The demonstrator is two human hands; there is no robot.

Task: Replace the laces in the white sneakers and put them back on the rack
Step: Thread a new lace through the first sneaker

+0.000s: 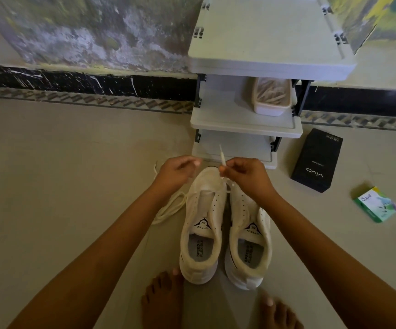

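**Lacing at the toe end, both sneakers on floor**

Bare feet (163, 302) nearest, just behind the heels. Left sneaker (200, 224) and right sneaker (249, 233) side by side, toes toward the rack (247, 122). Loose lace (171, 207) coiled on the floor left of them. Right hand (244, 176) pinches a lace end (222, 157) upright above the toes. Left hand (178, 173): fingers curled, can't tell if gripping. Tub (271, 96) on rack shelf; black box (317, 160) and green box (377, 204) on the floor to the right.

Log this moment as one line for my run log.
step: lacing | right hand: pinches lace tip above left-side sneaker toe | left hand: curled, grip unclear | sneakers: on floor, before rack
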